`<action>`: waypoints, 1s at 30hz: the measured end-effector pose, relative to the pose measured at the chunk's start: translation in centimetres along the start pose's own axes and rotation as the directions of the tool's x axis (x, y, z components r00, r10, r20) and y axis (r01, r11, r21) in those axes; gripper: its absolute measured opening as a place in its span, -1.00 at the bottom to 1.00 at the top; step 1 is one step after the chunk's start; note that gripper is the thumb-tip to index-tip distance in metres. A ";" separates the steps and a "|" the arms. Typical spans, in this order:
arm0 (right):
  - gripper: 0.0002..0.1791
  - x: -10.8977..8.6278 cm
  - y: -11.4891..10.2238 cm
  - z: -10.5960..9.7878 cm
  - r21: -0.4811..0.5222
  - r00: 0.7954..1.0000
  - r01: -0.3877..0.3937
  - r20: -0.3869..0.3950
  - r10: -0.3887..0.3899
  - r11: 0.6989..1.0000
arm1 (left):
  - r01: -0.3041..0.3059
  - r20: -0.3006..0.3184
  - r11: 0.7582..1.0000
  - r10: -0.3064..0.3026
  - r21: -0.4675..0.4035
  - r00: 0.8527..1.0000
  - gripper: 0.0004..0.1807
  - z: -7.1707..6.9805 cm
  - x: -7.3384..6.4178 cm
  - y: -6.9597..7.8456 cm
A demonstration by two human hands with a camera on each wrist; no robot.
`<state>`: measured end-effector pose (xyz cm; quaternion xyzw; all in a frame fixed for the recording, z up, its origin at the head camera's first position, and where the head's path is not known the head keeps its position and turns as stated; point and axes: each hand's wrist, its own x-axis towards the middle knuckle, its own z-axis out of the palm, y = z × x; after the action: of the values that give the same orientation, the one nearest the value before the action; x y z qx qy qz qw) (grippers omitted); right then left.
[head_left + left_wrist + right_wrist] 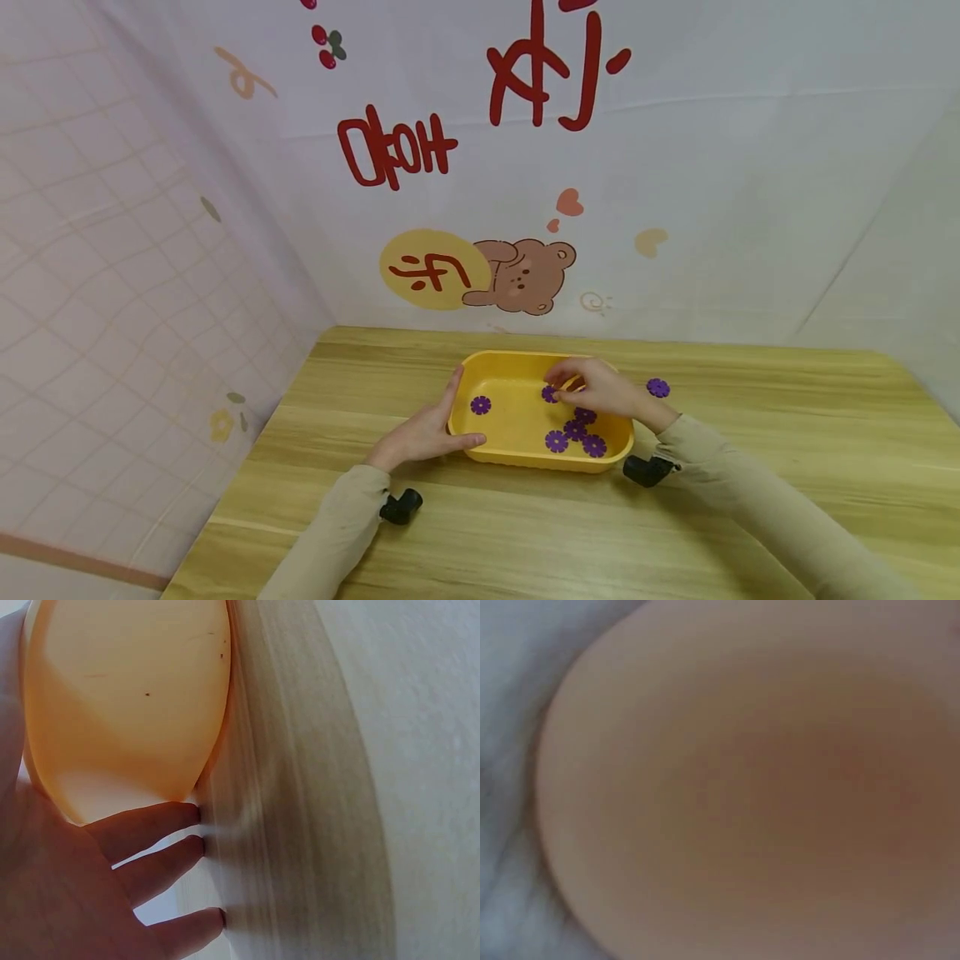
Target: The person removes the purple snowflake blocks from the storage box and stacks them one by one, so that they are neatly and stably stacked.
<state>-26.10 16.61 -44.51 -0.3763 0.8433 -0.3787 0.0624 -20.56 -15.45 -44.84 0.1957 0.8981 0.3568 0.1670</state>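
Note:
A yellow plastic tray [510, 454] stands on the table with several purple snowflake discs inside; one disc [481, 405] lies apart at its left, others [575, 429] cluster at the right. My left hand [427, 429] rests against the tray's left end, thumb over the front rim, other fingers stretched along the outside. The left wrist view shows those spread fingers [161, 821] below the tray wall [135, 697]. Reaching over the right side, my right hand [600, 387] pinches a purple snowflake disc [550, 393] between thumb and fingertips. Blurred skin fills the right wrist view.
One more purple disc [658, 387] lies on the wooden table [750, 417], right of the tray. Behind the table hangs a printed white cloth [712, 167]. Black wrist cameras [401, 507] sit on both sleeves.

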 end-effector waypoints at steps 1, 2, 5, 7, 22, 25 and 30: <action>-0.70 0.1 0.0 0.1 0.005 1.000 -0.008 0.006 0.008 1.000 | -0.003 0.001 1.000 0.003 -0.002 1.000 0.28 0.0 0.0 0.0; -0.70 0.2 0.0 0.1 0.016 1.000 -0.016 0.014 0.016 1.000 | -0.004 0.002 1.000 0.004 -0.003 1.000 0.28 0.0 0.0 0.0; -0.69 0.5 0.0 0.3 0.023 0.999 -0.024 0.034 0.023 0.999 | -0.008 0.001 1.000 0.008 -0.009 1.000 0.28 0.1 0.1 0.0; -0.68 0.7 0.1 0.3 0.025 0.998 -0.033 0.049 0.031 0.999 | -0.010 0.002 1.000 0.011 -0.014 1.000 0.28 0.2 0.1 -0.1; -0.60 0.8 0.2 0.7 -0.044 0.986 -0.057 0.153 0.063 0.997 | -0.001 0.002 1.000 0.001 -0.022 1.000 0.28 0.2 0.2 0.1; -0.59 0.8 0.1 0.7 -0.032 0.982 -0.073 0.172 0.077 0.997 | -0.001 0.005 1.000 0.001 -0.028 1.000 0.27 0.2 0.2 0.1; -0.62 1.1 0.3 0.9 -0.034 0.982 -0.053 0.177 0.058 0.998 | 0.003 0.002 0.999 -0.003 -0.038 1.000 0.27 0.1 0.1 0.1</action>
<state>-26.67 15.44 -45.18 -0.3858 0.8500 -0.3293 0.1426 -20.58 -15.26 -44.83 0.1915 0.8912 0.3734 0.1723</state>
